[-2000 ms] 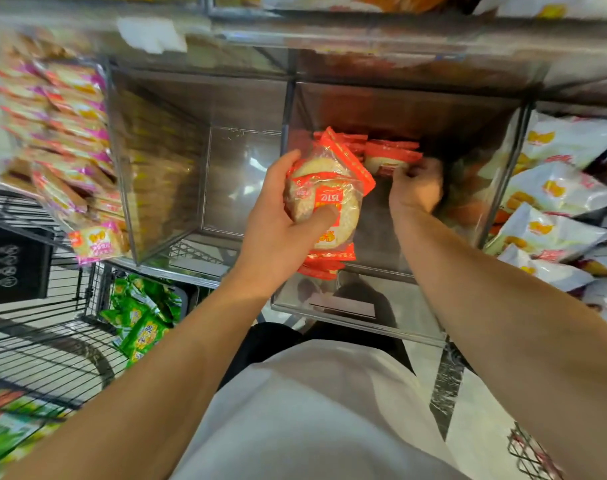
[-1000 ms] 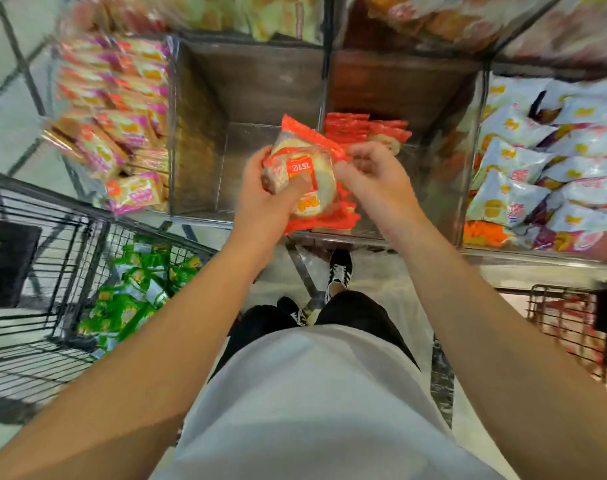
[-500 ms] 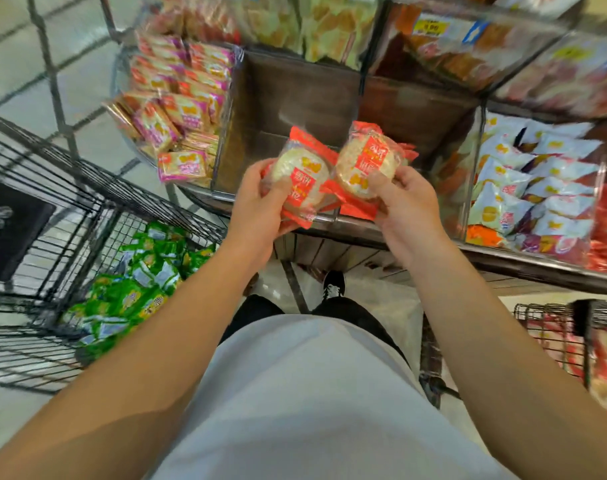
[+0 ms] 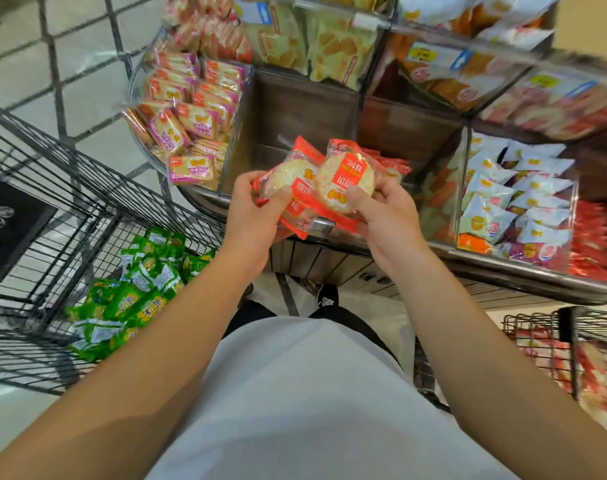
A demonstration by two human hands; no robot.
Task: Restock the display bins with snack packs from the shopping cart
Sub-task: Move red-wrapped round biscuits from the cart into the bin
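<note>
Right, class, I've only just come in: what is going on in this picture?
A person is restocking a shop's snack display. The left hand grips a red rice-cracker pack, and the right hand grips another red pack, overlapping, in front of a clear bin that already has a few red packs at its back. A black wire cart to the left holds green snack packs.

2 hands (image 4: 253,209) (image 4: 387,216), 2 carts (image 4: 70,202) (image 4: 537,337).

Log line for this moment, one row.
left hand: grips red rice-cracker packs | right hand: grips red pack | bin: part-filled
</note>
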